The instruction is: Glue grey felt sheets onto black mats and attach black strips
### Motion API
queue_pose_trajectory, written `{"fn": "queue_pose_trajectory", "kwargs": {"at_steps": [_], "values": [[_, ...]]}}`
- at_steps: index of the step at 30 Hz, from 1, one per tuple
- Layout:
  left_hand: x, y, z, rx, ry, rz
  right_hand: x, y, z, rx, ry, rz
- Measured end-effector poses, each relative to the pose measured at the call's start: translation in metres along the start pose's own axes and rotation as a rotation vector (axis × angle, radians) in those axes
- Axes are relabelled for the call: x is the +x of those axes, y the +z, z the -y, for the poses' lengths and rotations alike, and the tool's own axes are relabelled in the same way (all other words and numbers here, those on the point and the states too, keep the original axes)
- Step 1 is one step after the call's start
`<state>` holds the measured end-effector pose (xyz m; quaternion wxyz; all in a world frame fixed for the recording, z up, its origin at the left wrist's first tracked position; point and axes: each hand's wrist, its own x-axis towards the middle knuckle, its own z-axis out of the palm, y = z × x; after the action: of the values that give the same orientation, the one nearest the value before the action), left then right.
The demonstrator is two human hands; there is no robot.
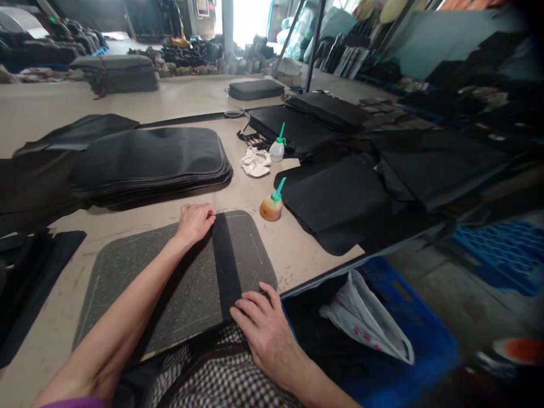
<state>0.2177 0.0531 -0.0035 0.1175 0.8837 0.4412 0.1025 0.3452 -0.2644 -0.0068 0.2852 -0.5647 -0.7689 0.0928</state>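
A dark grey speckled panel with rounded corners [187,294] lies flat at the table's near edge. Across its right part runs a black strip [226,266], from the far edge to the near one. At the strip's far end is my left hand [196,222], its fingers curled and pinched together at the strip's left edge. My right hand [266,323] rests at the near right corner, fingers spread over the panel and the strip's near end. Just beyond the panel stands a squeeze bottle of amber liquid [271,207] with a green nozzle.
A pile of black panels [153,161] lies at the left, and loose black sheets [335,198] cover the right. A white squeeze bottle [277,149] stands beside a crumpled white cloth [255,162]. A blue crate [425,323] holding a plastic bag [365,317] sits below the table's right edge.
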Motion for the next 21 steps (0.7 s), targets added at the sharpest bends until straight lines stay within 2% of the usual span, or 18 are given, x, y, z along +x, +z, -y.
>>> {"fn": "queue_pose_trajectory", "kwargs": {"at_steps": [6, 11, 15, 18, 21], "values": [[0.000, 0.002, 0.001, -0.040, -0.004, -0.027, 0.000, 0.001, -0.001, -0.017, -0.005, -0.018], [-0.008, 0.000, 0.000, -0.058, -0.020, -0.105, -0.003, 0.008, -0.004, -0.021, -0.055, -0.084], [-0.013, -0.012, 0.007, -0.030, -0.047, -0.167, -0.004, 0.015, -0.013, -0.016, -0.095, -0.081], [-0.039, -0.035, 0.027, 0.020, -0.076, -0.218, -0.003, 0.015, -0.022, -0.056, -0.150, -0.059], [-0.099, -0.068, 0.066, 0.104, -0.119, -0.257, -0.001, 0.011, -0.030, -0.131, -0.251, -0.042]]}}
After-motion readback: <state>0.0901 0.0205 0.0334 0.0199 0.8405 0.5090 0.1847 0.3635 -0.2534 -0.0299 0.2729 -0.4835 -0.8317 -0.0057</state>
